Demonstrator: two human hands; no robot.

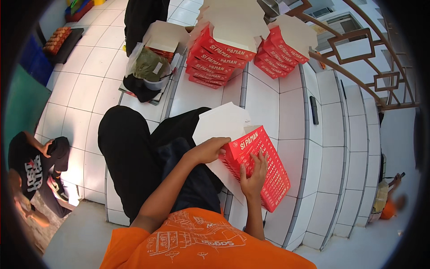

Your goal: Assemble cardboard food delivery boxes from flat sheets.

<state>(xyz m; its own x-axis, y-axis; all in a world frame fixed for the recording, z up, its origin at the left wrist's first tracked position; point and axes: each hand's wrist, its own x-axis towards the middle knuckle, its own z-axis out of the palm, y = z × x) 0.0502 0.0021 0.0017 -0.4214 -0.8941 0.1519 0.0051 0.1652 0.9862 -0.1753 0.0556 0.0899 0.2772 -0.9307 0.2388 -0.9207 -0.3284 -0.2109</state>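
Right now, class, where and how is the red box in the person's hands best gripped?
Grip the red box by its long right edge, probably from the right: that straight side is free, while the left hand holds its left corner and the right hand touches the face.

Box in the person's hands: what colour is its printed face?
The box is red there, with white lettering; best seen in the head view.
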